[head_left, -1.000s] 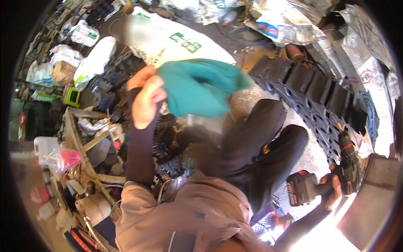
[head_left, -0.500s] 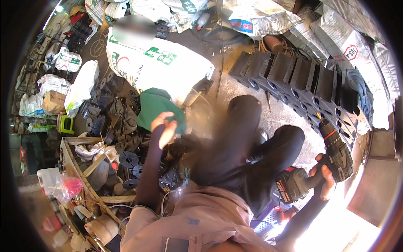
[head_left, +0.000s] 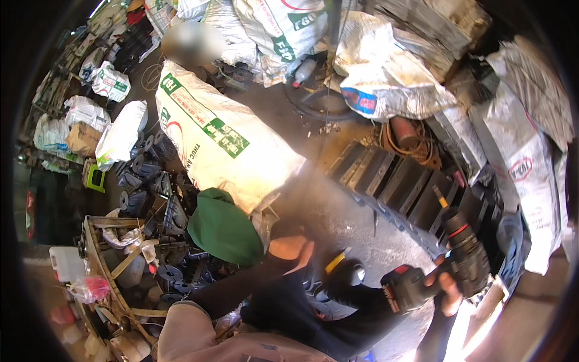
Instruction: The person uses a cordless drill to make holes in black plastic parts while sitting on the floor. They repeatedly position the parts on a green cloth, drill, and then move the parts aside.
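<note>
My right hand [head_left: 449,292] is wrapped round the grip of a dark cordless drill [head_left: 469,256] with a red ring behind its chuck. A slim bit [head_left: 440,196] with a yellowish shank points up and away from it. At the drill's base sits a bulky battery pack [head_left: 403,288]. My left hand [head_left: 291,248] is by my bent knee, right of a dark green cloth-like piece [head_left: 226,226]; its fingers are blurred and partly hidden. Beyond my right hand stands a row of dark metal channel-shaped parts [head_left: 410,187].
A large white sack [head_left: 223,142] lies ahead, with more sacks [head_left: 512,163] at far right. Dark metal parts [head_left: 172,211] are heaped at left beside a wooden-framed bin [head_left: 99,259]. A white bottle [head_left: 304,71] and tyre [head_left: 316,108] lie farther off. A yellow strip [head_left: 335,262] shows near my foot.
My left hand has moved right and down, away from the green piece to beside my knee. The drill stays in my right hand, slightly lower and more left. The view has shifted.
</note>
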### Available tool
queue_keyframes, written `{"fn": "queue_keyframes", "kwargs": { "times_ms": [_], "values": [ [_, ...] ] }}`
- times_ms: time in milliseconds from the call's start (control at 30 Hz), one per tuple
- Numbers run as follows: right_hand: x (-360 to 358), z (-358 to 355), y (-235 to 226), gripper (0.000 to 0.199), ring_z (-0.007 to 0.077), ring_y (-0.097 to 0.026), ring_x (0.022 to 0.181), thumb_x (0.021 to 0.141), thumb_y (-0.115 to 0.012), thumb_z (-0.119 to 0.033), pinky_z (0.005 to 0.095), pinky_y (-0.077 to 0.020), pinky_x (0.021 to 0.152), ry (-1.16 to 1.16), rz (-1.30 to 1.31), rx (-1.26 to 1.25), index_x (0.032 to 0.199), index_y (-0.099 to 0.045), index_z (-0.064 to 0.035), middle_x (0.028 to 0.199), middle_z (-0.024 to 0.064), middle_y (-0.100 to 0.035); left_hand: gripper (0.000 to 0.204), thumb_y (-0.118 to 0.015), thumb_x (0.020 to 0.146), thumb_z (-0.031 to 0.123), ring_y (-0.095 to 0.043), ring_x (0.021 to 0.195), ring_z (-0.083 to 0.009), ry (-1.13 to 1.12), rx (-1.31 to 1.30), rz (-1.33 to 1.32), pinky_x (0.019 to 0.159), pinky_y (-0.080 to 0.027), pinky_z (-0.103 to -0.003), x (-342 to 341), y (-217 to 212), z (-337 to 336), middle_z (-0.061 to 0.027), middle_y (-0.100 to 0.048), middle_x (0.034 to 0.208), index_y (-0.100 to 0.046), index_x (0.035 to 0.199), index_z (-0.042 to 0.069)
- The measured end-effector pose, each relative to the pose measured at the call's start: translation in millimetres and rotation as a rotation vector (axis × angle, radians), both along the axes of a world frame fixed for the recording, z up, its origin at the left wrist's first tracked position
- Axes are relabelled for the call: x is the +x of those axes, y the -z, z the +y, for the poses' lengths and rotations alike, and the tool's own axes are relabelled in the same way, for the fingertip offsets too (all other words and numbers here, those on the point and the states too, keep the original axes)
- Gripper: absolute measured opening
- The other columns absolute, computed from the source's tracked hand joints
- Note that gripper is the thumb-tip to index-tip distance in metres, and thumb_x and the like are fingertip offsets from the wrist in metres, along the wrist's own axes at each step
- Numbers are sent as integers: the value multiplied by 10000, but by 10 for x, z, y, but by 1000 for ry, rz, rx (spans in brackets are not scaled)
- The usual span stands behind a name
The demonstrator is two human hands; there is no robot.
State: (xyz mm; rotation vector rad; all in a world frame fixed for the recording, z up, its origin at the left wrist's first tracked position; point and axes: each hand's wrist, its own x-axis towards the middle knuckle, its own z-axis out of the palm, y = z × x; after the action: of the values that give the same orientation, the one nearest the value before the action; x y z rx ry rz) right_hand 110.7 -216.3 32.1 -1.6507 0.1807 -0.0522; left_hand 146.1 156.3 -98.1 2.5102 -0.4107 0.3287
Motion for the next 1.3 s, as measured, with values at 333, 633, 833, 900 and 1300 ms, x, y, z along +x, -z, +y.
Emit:
{"fn": "queue_keyframes", "kwargs": {
  "times_ms": [333,633,833,900,1300],
  "values": [
    [491,846,-1504,350,204,-637,719,838,-628,-8,324,-528,724,-191,481,290,1175,-533,10,1049,143,-612,299,-645,869,364,-640,587,-316,-282,-94,641,599,-517,-435,9,-976,46,-101,-652,666,-664,880,66],
    [1282,2153,-3709,372,186,-597,783,880,-604,-17,331,-497,751,-546,439,134,1238,-504,-4,1072,104,-590,392,-577,925,441,-568,640,-135,-663,-1153,1314,593,-451,-290,-815,-3065,544,-25,-637,759,-688,958,66],
    [1827,2708,-4371,362,190,-601,773,885,-620,-44,338,-501,734,-660,194,241,1233,-523,-19,1104,101,-604,335,-456,978,323,-611,716,-260,-348,-1510,797,628,-491,-422,-548,-2857,1941,-154,-625,850,-595,1038,24],
    [1941,2747,-4486,339,189,-600,769,886,-618,-49,335,-499,727,-662,176,165,1214,-535,-20,1083,94,-612,219,-556,922,187,-601,744,-227,-575,-1713,371,692,-485,-379,-380,-2962,1988,-107,-611,841,-591,1035,2],
    [2949,2601,-3922,267,140,-590,768,897,-625,-116,305,-478,738,-975,287,-290,1151,-587,-42,1008,62,-630,145,-579,888,96,-563,716,-155,-678,-1517,95,627,-457,-280,-388,-2041,1736,-75,-608,878,-576,998,1]
  ]
}}
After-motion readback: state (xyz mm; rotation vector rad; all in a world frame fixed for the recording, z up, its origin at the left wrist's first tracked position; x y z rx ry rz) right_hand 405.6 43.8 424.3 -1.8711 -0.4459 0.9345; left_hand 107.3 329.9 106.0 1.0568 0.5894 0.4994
